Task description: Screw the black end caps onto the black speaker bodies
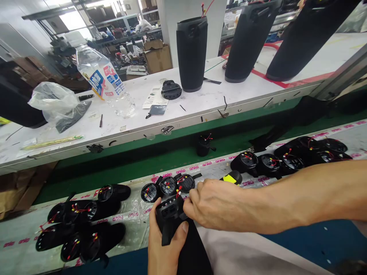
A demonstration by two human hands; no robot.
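A black fabric-covered cylinder (192,252) with a black panel at its upper end lies across my lap. My left hand (164,244) is wrapped round that end, thumb beside a dark strap. Close to its right edge, my right hand (208,204) is closed round a black and yellow tool (233,178), whose end sticks out behind the fist. The tool's working end is hidden by my fingers. Red wires stand up from the cylinder's far side, near three open cylinders (168,186).
More wired black cylinders lie at left (71,214) and right (271,163) on a plastic-covered surface (134,225). Behind, a white bench (137,128) carries a clear bottle (99,72), a plastic bag (54,101), a round black part (171,90) and upright cylinders (192,55).
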